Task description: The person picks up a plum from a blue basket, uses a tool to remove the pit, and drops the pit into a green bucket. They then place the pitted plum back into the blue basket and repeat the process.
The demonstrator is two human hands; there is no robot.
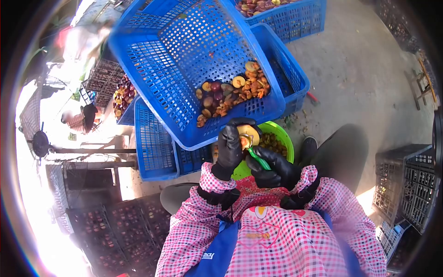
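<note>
We find the left hand's (229,148) grip grasping a cut, plum-like fruit (249,131), the right hand (279,170) clenched on a green-handled tool (261,159) at its flesh. We judge stone removal in hand; next calls for steady scooping. Lime-green basin (290,144) beneath; tilted blue crate (203,44) at eleven o'clock.

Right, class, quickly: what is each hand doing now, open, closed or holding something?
Left hand: closed around a cut fruit.
Right hand: closed around a green-handled tool.

Nothing surely legible: only small, slanted white lettering (208,255) on the wearer's blue cloth (224,251).
</note>
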